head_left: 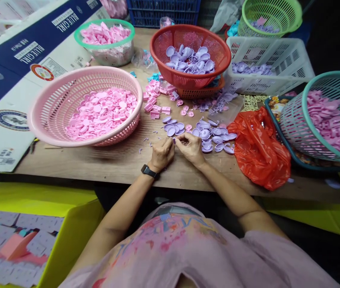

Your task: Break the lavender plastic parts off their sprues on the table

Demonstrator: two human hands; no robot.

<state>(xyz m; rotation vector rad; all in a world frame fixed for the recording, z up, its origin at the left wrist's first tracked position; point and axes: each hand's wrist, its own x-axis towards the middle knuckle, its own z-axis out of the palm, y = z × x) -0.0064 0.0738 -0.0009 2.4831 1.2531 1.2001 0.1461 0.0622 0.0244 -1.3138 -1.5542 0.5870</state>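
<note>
My left hand [161, 154] and my right hand [191, 147] meet at the middle of the wooden table [121, 162], fingers pinched together on a small lilac plastic piece [174, 140] between them. A black watch sits on my left wrist. Just beyond my hands lies a loose pile of lilac round plastic parts [208, 134]. Tiny lilac bits [147, 142] are scattered to the left of my left hand. Small pink square pieces [156, 100] lie further back.
A pink basket [52, 120] of pink discs stands left. A red basket [220, 52] of lilac parts is at the back, a teal basket [308, 116] of pink parts right, a white crate [296, 60], green baskets, a red plastic bag [260, 148], cardboard boxes left.
</note>
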